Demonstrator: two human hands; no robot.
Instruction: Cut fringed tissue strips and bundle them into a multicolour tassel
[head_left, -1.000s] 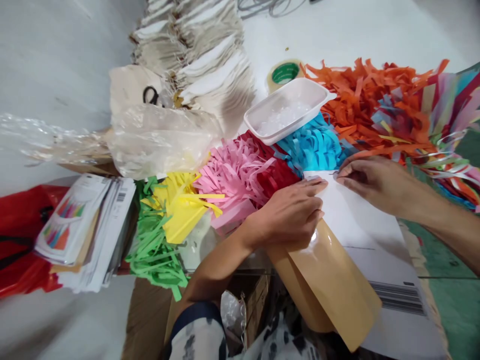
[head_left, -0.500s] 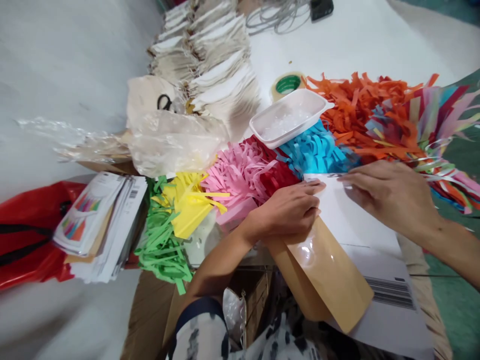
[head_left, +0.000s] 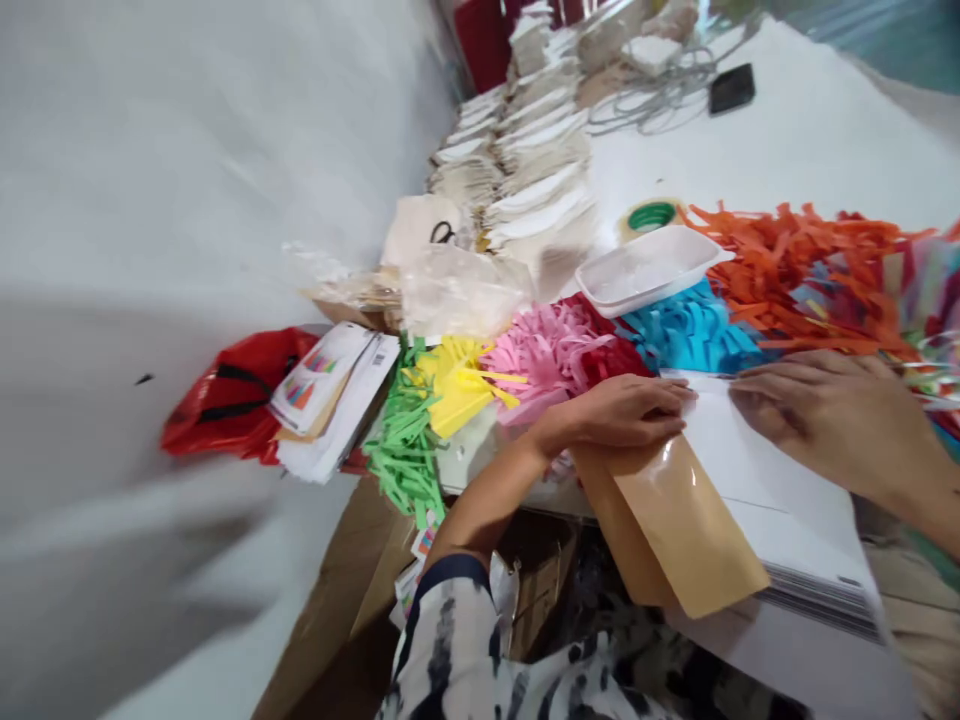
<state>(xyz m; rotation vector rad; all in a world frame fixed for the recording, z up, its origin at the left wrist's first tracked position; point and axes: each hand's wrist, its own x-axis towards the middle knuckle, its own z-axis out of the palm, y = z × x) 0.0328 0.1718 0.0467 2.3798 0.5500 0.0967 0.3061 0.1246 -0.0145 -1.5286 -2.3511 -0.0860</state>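
A white printed sheet (head_left: 750, 450) with a dark striped block near its lower end lies at the table's front edge and slopes towards me. Beneath my left hand (head_left: 634, 410), a folded brown kraft paper piece (head_left: 694, 530) with a shiny face hangs over the sheet. That hand's fingers are closed together, gripping the kraft paper beside the sheet's top left corner. My right hand (head_left: 825, 415) has its fingers curled at the sheet's top right edge, thumb side tucked under; the exact fingertip contact is hidden.
Fringed paper bundles in green (head_left: 409, 440), yellow (head_left: 457, 385), pink (head_left: 544, 350), blue (head_left: 690, 325) and orange (head_left: 817, 265) line the table. A white plastic tray (head_left: 652, 270) rests on them near a tape roll (head_left: 651, 217). Paper stacks (head_left: 536, 205) and a red bag (head_left: 232, 390) are leftward.
The view has swung left, so everything appears shifted to the right. Both hands stay at the sheet's top edge, and the kraft paper remains under my left hand.
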